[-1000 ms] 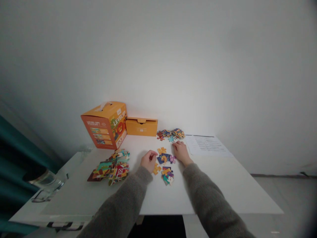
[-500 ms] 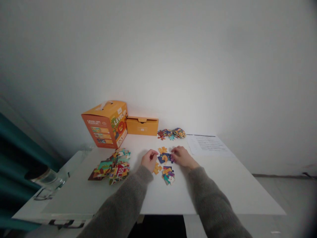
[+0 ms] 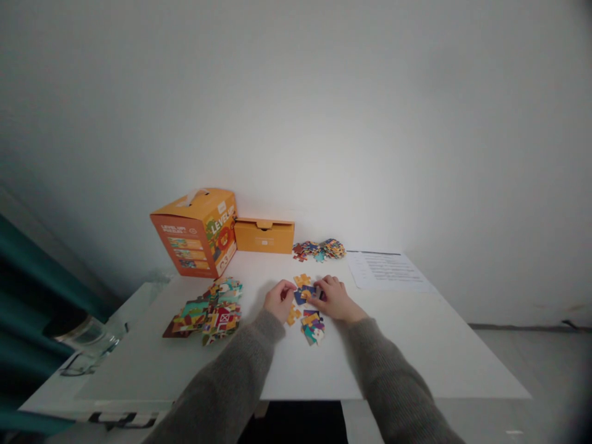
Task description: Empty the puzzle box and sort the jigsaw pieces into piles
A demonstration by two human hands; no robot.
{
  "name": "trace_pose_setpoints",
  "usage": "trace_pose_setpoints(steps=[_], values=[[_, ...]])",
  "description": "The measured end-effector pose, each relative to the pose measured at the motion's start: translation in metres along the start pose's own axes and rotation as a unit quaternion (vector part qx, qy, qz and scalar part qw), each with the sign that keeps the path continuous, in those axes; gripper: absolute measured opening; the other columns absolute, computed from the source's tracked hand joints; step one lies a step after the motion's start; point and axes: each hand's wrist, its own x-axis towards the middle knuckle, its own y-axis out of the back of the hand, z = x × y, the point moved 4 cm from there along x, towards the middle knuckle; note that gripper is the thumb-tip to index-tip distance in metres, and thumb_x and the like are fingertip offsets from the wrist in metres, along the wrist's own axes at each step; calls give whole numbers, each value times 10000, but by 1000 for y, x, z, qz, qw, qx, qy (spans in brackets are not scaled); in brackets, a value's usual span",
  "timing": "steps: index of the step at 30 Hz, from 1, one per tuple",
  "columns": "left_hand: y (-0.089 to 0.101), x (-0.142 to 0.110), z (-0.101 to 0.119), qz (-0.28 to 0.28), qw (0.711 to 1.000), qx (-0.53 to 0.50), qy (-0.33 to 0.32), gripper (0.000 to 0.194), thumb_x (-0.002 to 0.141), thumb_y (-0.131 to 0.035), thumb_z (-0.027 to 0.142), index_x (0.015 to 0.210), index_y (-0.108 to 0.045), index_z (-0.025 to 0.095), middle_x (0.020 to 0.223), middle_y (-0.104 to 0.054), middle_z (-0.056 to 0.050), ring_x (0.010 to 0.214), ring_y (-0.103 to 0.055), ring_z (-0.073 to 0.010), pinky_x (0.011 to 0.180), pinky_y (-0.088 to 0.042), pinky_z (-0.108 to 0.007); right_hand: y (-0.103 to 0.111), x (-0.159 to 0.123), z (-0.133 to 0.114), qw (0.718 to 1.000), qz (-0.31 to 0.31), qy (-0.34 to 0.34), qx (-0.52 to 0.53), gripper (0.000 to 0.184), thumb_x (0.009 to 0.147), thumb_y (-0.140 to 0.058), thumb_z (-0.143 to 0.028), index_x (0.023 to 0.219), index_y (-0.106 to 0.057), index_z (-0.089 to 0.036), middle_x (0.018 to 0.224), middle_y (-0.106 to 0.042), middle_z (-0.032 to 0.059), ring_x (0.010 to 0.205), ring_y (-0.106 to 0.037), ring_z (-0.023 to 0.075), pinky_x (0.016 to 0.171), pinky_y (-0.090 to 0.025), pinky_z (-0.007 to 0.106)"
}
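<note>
My left hand [image 3: 279, 300] rests on the table with its fingers curled and pinched together; what they hold, if anything, is hidden. Just right of it lie dark blue puzzle pieces [image 3: 300, 296] with an orange figure on them. My right hand [image 3: 337, 300] bends over their right side, thumb and fingers closed about a dark puzzle piece partly hidden by them. An orange puzzle piece [image 3: 303, 279] lies behind the blue ones, and another is in front, beside my left hand. Nearer to me is a small group of overlapping colourful pieces [image 3: 313, 328].
Overlapping puzzle pieces [image 3: 222, 317] lie at the left, with a heap of pieces [image 3: 326, 248] by the wall. A large orange puzzle box [image 3: 197, 234] and a flat orange box [image 3: 264, 237] stand behind. Printed paper [image 3: 388, 271] lies right; a glass jar [image 3: 90, 336] stands far left.
My right hand has shifted slightly left, its thumb now over the dark blue pieces. The left hand has stayed almost where it was.
</note>
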Motion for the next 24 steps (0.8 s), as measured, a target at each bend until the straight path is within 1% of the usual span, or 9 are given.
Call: trace_pose_setpoints(steps=[4, 8, 10, 12, 14, 16, 18, 21, 24], values=[[0, 0, 4, 2, 1000, -1, 4, 113, 788, -546, 253, 783, -639, 189, 586, -523, 35, 541, -471, -102, 509, -352, -200, -2, 4, 0, 999, 34, -4, 16, 343, 764, -737, -413, 993, -626, -183, 1013, -577, 92, 969, -491, 243, 830, -375, 349], [-1, -1, 8, -8, 1000, -2, 3, 124, 801, -568, 286, 782, -642, 188, 596, -541, 32, 547, -478, -100, 522, -363, -205, 5, 6, 2, 981, 73, -26, 179, 163, 814, -657, -335, 795, -602, -183, 793, -575, 28, 766, -507, 175, 714, -395, 291], [-4, -1, 10, -18, 1000, 2, 0, 139, 810, -592, 317, 810, -645, 189, 610, -564, 28, 550, -491, -100, 526, -373, -207, 5, 6, 0, 945, 63, -65, 316, 209, 846, -605, -380, 758, -604, -190, 656, -529, -14, 611, -471, 139, 597, -373, 258], [-5, -1, 10, -21, 1000, -7, 3, 171, 810, -624, 355, 871, -632, 195, 638, -601, 24, 554, -512, -100, 530, -390, -209, 3, 5, -7, 889, 60, -108, 442, 267, 839, -602, -441, 746, -616, -191, 585, -501, -37, 512, -415, 115, 514, -331, 240], [-6, 0, 11, -20, 999, -41, 5, 228, 800, -655, 400, 900, -605, 201, 694, -640, 12, 589, -551, -105, 564, -429, -216, 1, 5, -19, 837, 75, -116, 529, 286, 818, -629, -457, 728, -629, -186, 591, -536, -29, 511, -422, 106, 511, -340, 233], [-5, 2, 13, -19, 995, -94, 6, 282, 790, -663, 461, 857, -585, 199, 732, -653, -2, 633, -587, -114, 612, -469, -230, 1, 4, -32, 812, 87, -93, 569, 284, 815, -648, -447, 713, -640, -182, 632, -586, -9, 567, -470, 111, 564, -383, 234], [-2, 4, 16, -11, 990, -140, 14, 337, 784, -654, 516, 815, -578, 189, 718, -641, -5, 627, -592, -116, 619, -483, -238, 0, 3, -42, 821, 70, -63, 563, 286, 819, -658, -445, 703, -644, -184, 647, -599, -4, 604, -492, 118, 606, -401, 239], [2, 5, 19, 6, 987, -160, 30, 399, 762, -661, 549, 869, -613, 168, 675, -619, 5, 558, -544, -103, 560, -459, -233, -2, 0, -49, 856, 33, -30, 514, 321, 826, -654, -466, 671, -625, -185, 636, -568, -14, 598, -467, 115, 594, -380, 236], [2, 4, 23, -9, 989, -143, 33, 452, 762, -657, 550, 955, -655, 140, 654, -601, 9, 536, -502, -97, 528, -430, -230, 1, -1, -47, 857, 45, -37, 511, 302, 847, -630, -462, 717, -612, -190, 602, -530, -35, 563, -434, 105, 554, -346, 225]])
